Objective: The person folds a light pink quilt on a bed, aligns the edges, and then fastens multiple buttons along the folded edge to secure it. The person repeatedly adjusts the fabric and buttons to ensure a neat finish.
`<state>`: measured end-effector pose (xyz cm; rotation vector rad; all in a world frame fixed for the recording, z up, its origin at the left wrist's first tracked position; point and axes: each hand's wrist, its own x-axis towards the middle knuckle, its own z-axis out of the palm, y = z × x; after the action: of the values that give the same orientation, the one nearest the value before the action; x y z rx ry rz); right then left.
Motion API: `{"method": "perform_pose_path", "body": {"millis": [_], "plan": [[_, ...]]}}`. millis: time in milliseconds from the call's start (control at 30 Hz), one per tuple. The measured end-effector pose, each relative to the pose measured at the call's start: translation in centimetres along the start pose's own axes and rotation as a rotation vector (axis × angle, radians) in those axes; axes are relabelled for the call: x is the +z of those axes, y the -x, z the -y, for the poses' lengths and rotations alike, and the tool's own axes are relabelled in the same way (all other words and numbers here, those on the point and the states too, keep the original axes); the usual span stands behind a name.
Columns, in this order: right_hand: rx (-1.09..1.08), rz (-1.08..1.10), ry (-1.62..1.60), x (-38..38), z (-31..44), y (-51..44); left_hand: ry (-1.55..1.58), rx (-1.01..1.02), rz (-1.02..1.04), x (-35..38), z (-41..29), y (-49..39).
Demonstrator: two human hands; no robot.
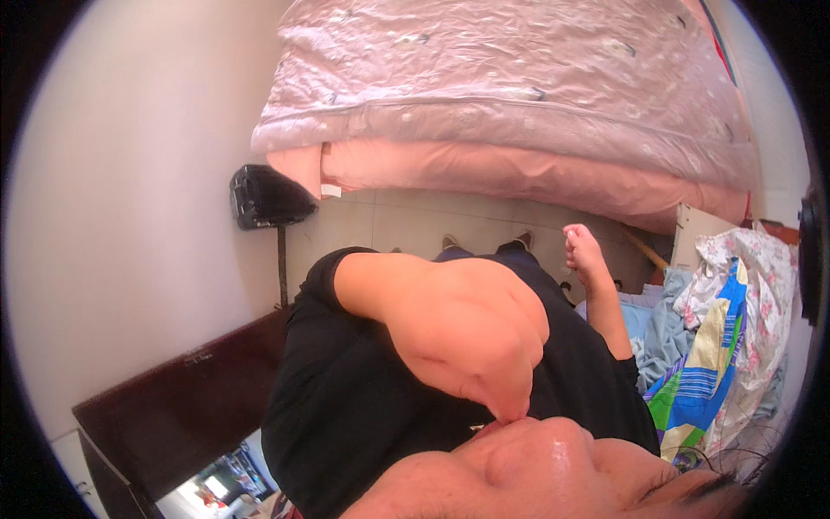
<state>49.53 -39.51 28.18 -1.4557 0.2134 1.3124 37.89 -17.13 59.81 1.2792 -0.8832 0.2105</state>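
My left hand (pixel 486 324) is raised close to the camera, its back towards me and its arm bent across my chest. The fingertips reach my mouth and chin; most of the fingers are hidden, as is anything they may hold. My right hand (pixel 581 250) hangs forward at my right side with the fingers curled in, and nothing shows in it. Beyond it lies a pink patterned quilt (pixel 486 71) on a bed, over a peach-coloured sheet (pixel 493 172). A black shirt (pixel 350 383) covers my body.
Tiled floor (pixel 356 220) runs between me and the bed. A glossy black object (pixel 266 198) stands by the wall at the bed's left corner. Dark wood furniture (pixel 181 389) with a reflective panel (pixel 220 486) is at lower left. Heaped floral and multicoloured cloths (pixel 707 370) lie on the right.
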Motion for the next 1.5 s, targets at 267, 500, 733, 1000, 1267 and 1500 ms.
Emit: {"method": "perform_pose_path", "body": {"millis": [267, 500, 733, 1000, 1267, 1500], "plan": [[-0.550, 0.339, 0.183, 15.7, 12.3, 8.4, 0.633, -0.484, -1.293, -2.1, -1.9, 11.8], [-0.670, 0.732, 0.036, 26.8, 14.2, 11.9, 0.644, -0.275, -1.371, -1.2, -4.6, 18.8], [-0.979, 0.619, -0.064, 32.8, 12.4, 12.7, 0.686, -0.181, -1.330, -1.2, -6.9, 21.6], [-1.335, 0.470, 0.248, 35.8, 9.9, 13.7, 0.644, -0.056, -1.308, -0.9, -8.1, 22.8], [-1.524, 0.429, 0.375, 36.1, 9.7, 12.8, 0.662, -0.015, -1.287, -1.1, -8.3, 22.9], [-1.565, 0.400, 0.426, 35.9, 9.9, 12.7, 0.637, -0.081, -1.183, -1.7, -8.0, 23.3]]}}
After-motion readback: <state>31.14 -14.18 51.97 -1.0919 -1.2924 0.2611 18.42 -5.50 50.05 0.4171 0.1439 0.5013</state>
